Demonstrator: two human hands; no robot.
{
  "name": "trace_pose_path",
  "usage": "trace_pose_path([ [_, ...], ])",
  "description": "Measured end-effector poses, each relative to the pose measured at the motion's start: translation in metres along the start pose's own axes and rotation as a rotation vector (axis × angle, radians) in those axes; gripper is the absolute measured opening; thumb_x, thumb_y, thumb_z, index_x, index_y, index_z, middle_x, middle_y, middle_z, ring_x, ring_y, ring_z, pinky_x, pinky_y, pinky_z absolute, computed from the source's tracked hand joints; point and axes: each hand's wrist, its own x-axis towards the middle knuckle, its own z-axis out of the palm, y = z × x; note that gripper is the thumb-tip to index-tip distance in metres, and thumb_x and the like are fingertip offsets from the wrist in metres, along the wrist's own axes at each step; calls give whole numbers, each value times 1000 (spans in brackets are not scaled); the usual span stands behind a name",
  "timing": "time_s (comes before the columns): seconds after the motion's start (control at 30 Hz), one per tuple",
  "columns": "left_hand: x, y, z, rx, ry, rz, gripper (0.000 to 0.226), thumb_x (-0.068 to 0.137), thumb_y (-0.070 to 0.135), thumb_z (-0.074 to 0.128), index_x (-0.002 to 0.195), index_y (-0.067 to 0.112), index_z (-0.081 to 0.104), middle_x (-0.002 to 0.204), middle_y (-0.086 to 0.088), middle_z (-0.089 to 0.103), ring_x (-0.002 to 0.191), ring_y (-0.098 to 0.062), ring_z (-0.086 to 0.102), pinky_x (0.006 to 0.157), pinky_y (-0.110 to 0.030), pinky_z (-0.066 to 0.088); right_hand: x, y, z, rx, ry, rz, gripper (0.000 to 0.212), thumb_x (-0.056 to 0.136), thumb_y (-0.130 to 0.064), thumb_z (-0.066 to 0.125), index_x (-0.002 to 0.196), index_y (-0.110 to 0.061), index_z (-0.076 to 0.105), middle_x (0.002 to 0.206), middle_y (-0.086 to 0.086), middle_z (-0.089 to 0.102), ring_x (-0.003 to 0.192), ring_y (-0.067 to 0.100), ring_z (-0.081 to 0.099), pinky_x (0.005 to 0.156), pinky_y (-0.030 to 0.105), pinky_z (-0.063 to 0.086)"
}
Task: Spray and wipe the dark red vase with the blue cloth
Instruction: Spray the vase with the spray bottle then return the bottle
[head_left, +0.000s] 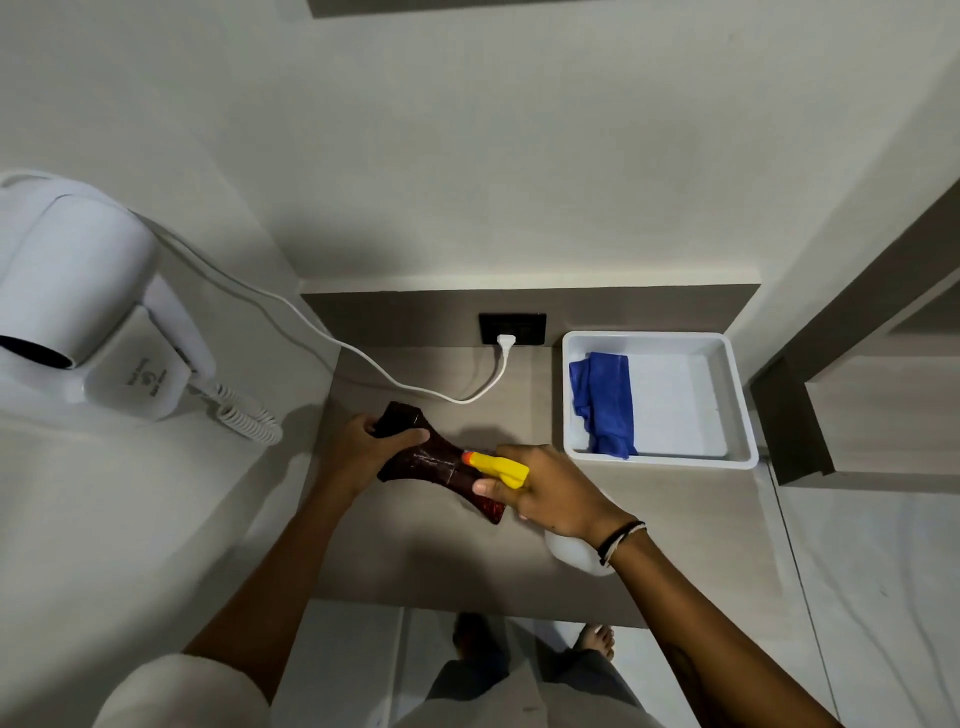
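Observation:
The dark red vase (435, 460) lies tilted on its side over the grey-brown counter (447, 561), narrow in the middle and flared at both ends. My left hand (363, 452) grips its upper left end. My right hand (550, 491) holds a white spray bottle (574, 553) with a yellow trigger head (501, 467); its orange nozzle tip almost touches the vase's waist. The blue cloth (605, 402) lies crumpled in the left part of a white tray (737, 405), apart from both hands.
A white wall-mounted hair dryer (72, 291) hangs at the left, its coiled cord and a white cable (332, 338) running to a black socket (511, 327) at the back. A brown ledge (831, 415) stands right of the tray. My feet show below the counter's front edge.

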Motion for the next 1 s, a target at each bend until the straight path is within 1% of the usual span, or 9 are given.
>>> trace_pose_path([
  [0.13, -5, 4, 3, -13, 41, -91, 67, 59, 70, 88, 97, 17, 76, 85, 4, 75, 75, -11, 71, 55, -22, 45, 9, -7, 9, -126, 12, 3, 45, 99, -62, 64, 105, -17, 70, 98, 6, 77, 88, 28, 73, 79, 48, 60],
  [0.27, -6, 3, 2, -25, 22, -173, 81, 61, 74, 87, 111, 13, 68, 101, -3, 72, 84, -16, 67, 64, -26, 46, 6, 13, 11, -246, -43, 99, 51, 99, -65, 61, 122, -21, 70, 112, 8, 79, 101, 30, 76, 89, 47, 62],
  [0.33, -8, 3, 1, -27, 40, -170, 74, 58, 76, 86, 100, 19, 65, 94, 1, 70, 81, -14, 66, 63, -27, 46, -2, 27, 11, -254, -31, 139, 52, 99, -65, 62, 130, -25, 68, 117, 6, 79, 105, 29, 76, 87, 41, 60],
  [0.43, -9, 6, 2, -23, 58, -164, 64, 55, 78, 85, 81, 25, 60, 86, 6, 67, 75, -10, 63, 60, -26, 44, -13, 47, 6, -296, 1, 232, 49, 97, -67, 63, 112, -21, 69, 107, 6, 78, 97, 27, 74, 75, 33, 47],
  [0.53, -9, 9, 2, -16, 51, -148, 66, 46, 82, 81, 79, 27, 65, 84, 3, 72, 75, -13, 68, 59, -27, 47, -22, 54, -6, -207, 16, 317, 42, 99, -62, 62, 100, -20, 64, 94, 4, 71, 86, 26, 69, 72, 37, 51],
  [0.7, -10, 19, 8, 63, 91, -77, 71, 58, 72, 90, 96, 16, 66, 90, 2, 72, 76, -12, 67, 59, -27, 47, -27, 64, -66, 20, 336, 285, 23, 103, -30, 65, 117, -12, 66, 110, 12, 65, 95, 33, 66, 85, 45, 54],
  [0.83, -16, 35, 15, 136, 157, 53, 67, 52, 72, 89, 93, 22, 70, 86, 2, 74, 75, -17, 70, 67, -36, 58, -21, 88, -127, -50, 647, 242, 35, 109, -38, 57, 130, -11, 65, 106, 9, 73, 90, 29, 70, 71, 22, 50],
  [0.9, -17, 42, 20, 173, 160, 133, 71, 48, 71, 89, 97, 23, 70, 91, 1, 74, 80, -18, 71, 74, -41, 63, -15, 107, -144, -30, 749, 257, 36, 111, -35, 56, 140, -14, 63, 110, 7, 76, 93, 28, 73, 75, 27, 53],
  [1.0, -17, 44, 27, 251, 96, 309, 85, 48, 67, 91, 119, 26, 67, 114, 3, 69, 102, -20, 67, 88, -45, 61, -4, 135, -151, 11, 837, 345, 38, 111, -33, 57, 138, -8, 63, 113, 15, 77, 96, 37, 73, 74, 30, 52],
])
